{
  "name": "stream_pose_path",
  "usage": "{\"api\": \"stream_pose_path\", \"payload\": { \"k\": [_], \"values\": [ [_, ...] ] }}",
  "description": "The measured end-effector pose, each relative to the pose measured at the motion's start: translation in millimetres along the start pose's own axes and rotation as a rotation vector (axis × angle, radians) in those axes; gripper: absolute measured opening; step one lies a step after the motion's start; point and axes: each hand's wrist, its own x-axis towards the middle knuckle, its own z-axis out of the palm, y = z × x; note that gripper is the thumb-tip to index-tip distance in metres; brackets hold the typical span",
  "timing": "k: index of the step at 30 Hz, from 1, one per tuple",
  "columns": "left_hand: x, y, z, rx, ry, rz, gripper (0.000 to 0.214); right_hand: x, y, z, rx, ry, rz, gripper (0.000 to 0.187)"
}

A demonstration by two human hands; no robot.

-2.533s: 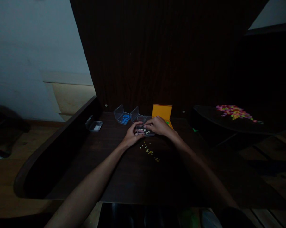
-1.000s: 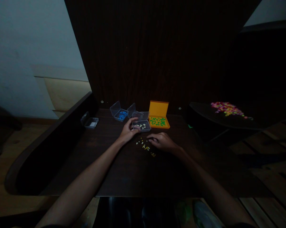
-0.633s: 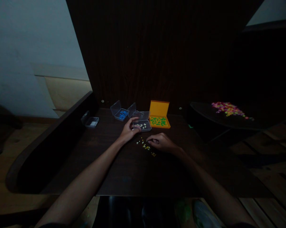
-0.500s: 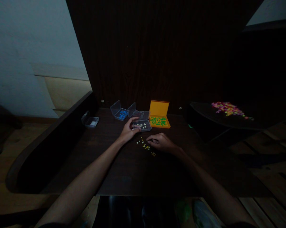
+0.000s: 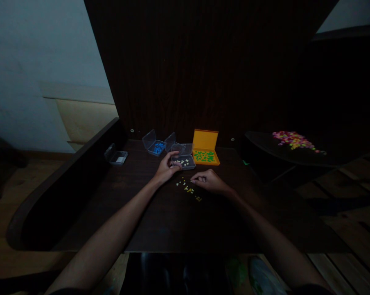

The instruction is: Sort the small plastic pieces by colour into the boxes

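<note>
My left hand [image 5: 167,167] grips the left side of a clear plastic box [image 5: 190,167], thumb in front and fingers behind. Several small pale pieces [image 5: 186,162] lie in that box, its lid tilted open at the back. My right hand [image 5: 208,181] is closed in a pinch just above the desk, right of a loose scatter of small yellow and whitish pieces [image 5: 189,190]. A tiny pale piece [image 5: 191,180] shows at its fingertips. Behind it stands an open orange box [image 5: 215,162] holding small green pieces [image 5: 204,156].
Left of the held box are an open clear box with blue pieces [image 5: 159,148] and another clear lid [image 5: 170,141]. A small clear case [image 5: 120,159] sits by the left side panel [image 5: 65,180]. Pink and yellow pieces [image 5: 295,140] are heaped on a dark surface at right.
My right hand has lifted slightly away from the scattered pieces, its fingers pinched closer, with a tiny pale piece now showing at the tips. My left hand stays on the clear box.
</note>
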Motion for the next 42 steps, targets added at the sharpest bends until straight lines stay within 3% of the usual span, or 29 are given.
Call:
{"api": "stream_pose_path", "payload": {
  "k": [12, 17, 20, 24, 30, 36, 42],
  "values": [
    [0, 1, -0.2, 0.015, -0.008, -0.001, 0.059, 0, -5, 1, 0.035, -0.017, -0.025, 0.024],
    [0, -1, -0.2, 0.009, -0.026, -0.011, 0.061, 10, -16, -11, 0.143, 0.101, 0.014, 0.028],
    [0, -1, -0.2, -0.008, -0.048, -0.011, 0.063, 25, -24, -21, 0.066, 0.156, -0.014, 0.025],
    [-1, -1, -0.4, -0.036, -0.089, -0.015, 0.065, 51, -34, -29, -0.093, 0.105, -0.085, 0.019],
    [-2, -1, -0.7, 0.003, -0.108, 0.022, 0.067, 77, -42, -21, -0.23, -0.057, -0.122, 0.017],
    [-2, 1, -0.4, 0.0, -0.112, 0.007, 0.068, 77, -43, -20, -0.335, -0.064, -0.11, 0.021],
    [-1, -3, -0.3, -0.049, -0.112, 0.005, 0.068, 59, -46, -27, -0.281, 0.058, -0.141, 0.022]
  ]
}}
